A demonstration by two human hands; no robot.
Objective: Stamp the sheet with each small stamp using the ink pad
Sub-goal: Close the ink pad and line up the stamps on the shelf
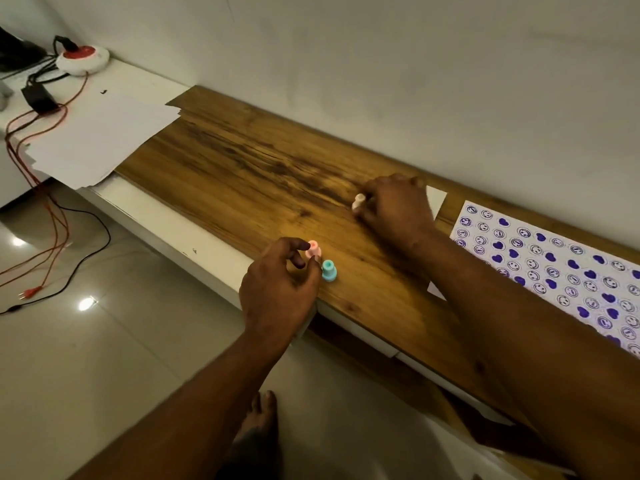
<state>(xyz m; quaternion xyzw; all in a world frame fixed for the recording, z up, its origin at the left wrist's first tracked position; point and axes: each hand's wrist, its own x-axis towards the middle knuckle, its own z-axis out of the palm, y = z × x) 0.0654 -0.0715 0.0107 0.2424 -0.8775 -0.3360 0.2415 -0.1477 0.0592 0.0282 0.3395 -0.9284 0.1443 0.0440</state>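
Both hands are over the wood-grain desk (263, 161). Left hand (277, 285) sits at the near desk edge, fingers loosely curled, thumb and fingertips at the small pink stamp (313, 250); firm pinch or just touching, cannot tell. Small teal stamp (328, 270) stands upright just beside the pink one, touching the left hand's fingertips, right at the near edge. Right hand (394, 209) lies knuckles-up further back, fingers closed around a small white stamp (358, 201) that pokes out on its left side, tip at the wood. A white sheet corner (437, 199) shows behind this hand.

Wide bare stretch of wood between the hands and the loose white paper stack (93, 140) at the far left. Wall runs close along the far edge. White sheet covered in purple smiley and heart prints (554, 268) lies at the right end, beside the right forearm, near the wall. Ink pad not visible.

White-and-red round socket (82, 58) with red and black cables (52, 202) sits far left, cables trailing onto the tiled floor (104, 358).
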